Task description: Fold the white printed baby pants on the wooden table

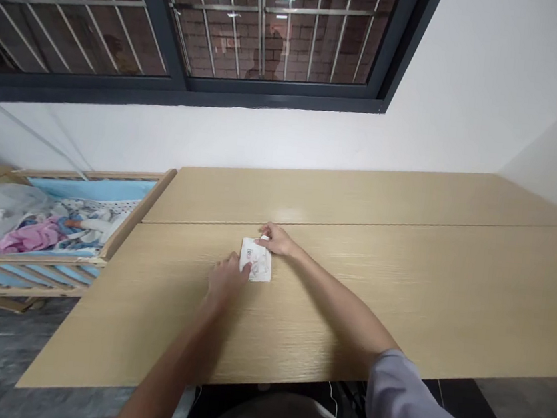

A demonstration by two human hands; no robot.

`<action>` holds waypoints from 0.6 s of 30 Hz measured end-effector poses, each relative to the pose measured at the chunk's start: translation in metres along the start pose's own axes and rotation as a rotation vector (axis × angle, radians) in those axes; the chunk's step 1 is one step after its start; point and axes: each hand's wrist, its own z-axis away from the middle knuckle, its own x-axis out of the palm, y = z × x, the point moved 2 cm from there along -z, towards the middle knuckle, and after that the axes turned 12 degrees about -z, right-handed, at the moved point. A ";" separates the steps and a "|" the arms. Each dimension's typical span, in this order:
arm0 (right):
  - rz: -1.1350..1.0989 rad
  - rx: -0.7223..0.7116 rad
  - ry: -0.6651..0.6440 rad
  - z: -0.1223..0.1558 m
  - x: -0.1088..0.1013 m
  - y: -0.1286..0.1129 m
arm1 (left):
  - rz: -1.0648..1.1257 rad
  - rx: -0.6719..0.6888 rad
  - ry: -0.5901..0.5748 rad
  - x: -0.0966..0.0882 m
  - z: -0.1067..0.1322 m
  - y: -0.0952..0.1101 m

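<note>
A small, flat white packet [258, 264] with faint printing lies on or just above the wooden table; its exact kind is too small to make out. At its left side, my left hand [225, 278] grips the edge, the thumb over the lower left part. My right hand [279, 241] pinches the packet at its top edge near the right corner, with the fingers curled. Both hands are closed, and their fingertips are partly hidden.
The pale wooden table [401, 277] has a seam running across it. Left of it stands a wooden crib [140, 210] with blue lining, holding crumpled cloths and a pink cloth [28, 237]. Behind are a white wall [287, 133] and a dark-framed barred window [281, 95].
</note>
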 end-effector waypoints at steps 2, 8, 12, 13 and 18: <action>0.056 -0.076 -0.018 0.006 -0.003 -0.009 | -0.054 0.023 0.051 -0.005 0.012 0.003; 0.376 -0.520 -0.289 0.061 0.000 -0.061 | -0.089 0.267 0.321 0.008 0.070 0.025; 0.376 -0.678 -0.512 0.093 0.021 -0.065 | -0.094 0.309 0.253 0.038 0.090 0.037; 0.374 -0.688 -0.547 0.097 0.025 -0.061 | -0.094 0.309 0.246 0.042 0.091 0.039; 0.388 -0.660 -0.596 0.085 0.025 -0.040 | -0.076 0.296 0.243 0.044 0.091 0.037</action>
